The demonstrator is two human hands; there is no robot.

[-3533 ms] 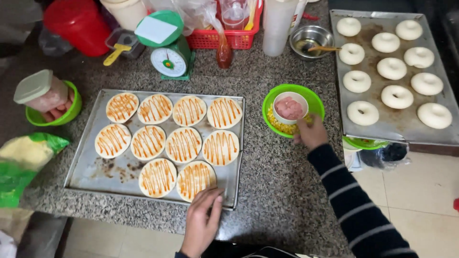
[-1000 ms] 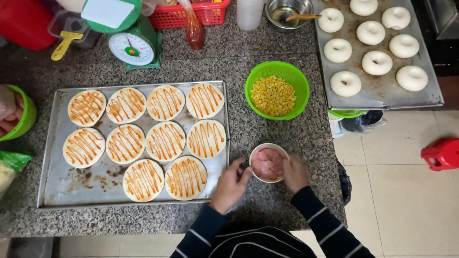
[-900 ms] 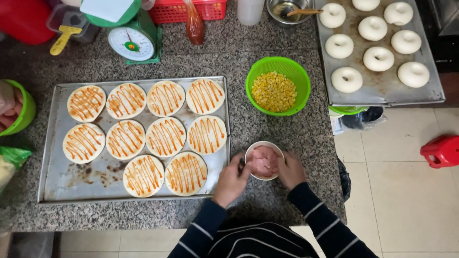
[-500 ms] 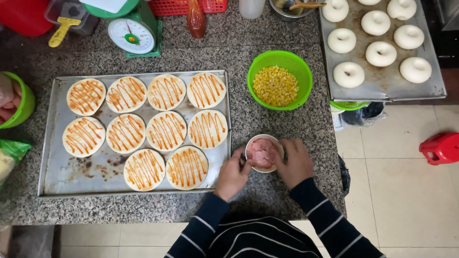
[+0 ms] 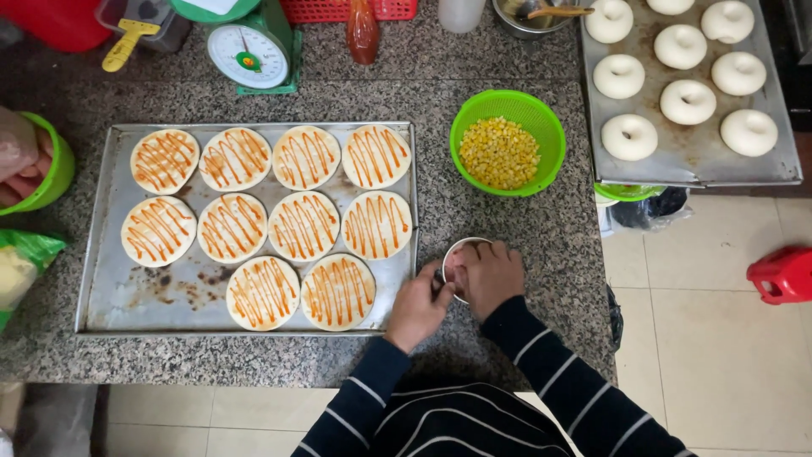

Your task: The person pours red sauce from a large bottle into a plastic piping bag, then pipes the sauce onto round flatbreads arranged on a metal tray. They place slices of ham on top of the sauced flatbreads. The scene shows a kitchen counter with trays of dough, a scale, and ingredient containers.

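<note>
step: picking filling | both hands (image 5: 461,283) pinching into small white bowl (image 5: 452,254), lower centre | next: careful carry left onto sauced rounds (image 5: 338,290) on tray (image 5: 93,288)

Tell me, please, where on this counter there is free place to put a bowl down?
Bare granite lies between the baking tray and the green corn bowl. The back edge by the scale is crowded.

Small bowl (image 5: 457,254) right of tray (image 5: 101,292), under hands.
</note>
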